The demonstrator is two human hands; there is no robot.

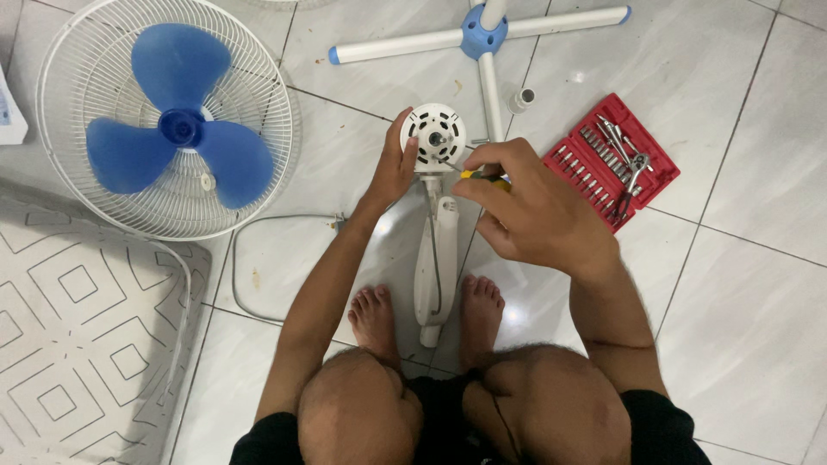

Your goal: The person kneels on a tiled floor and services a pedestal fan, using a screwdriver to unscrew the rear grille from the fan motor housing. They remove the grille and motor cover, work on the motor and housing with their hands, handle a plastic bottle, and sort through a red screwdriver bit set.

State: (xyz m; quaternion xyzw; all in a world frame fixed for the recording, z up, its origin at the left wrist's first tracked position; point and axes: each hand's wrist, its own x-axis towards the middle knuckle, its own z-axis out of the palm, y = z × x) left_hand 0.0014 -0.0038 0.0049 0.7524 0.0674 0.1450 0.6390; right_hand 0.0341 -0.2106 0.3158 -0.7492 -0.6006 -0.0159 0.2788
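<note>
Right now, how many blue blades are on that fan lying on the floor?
3. On the fan: one blade points up, one lower left, one lower right. None looks hidden.

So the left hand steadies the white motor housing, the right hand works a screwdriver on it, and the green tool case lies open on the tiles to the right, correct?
Not quite: the tool case is red, not green, as the head view shows. The rest stands: the left hand steadies the white motor housing and the right hand works a screwdriver on it.

My 1 head camera looks straight down, close over my knees, floor tiles (758, 327) stretching toward 12 o'clock.
</note>
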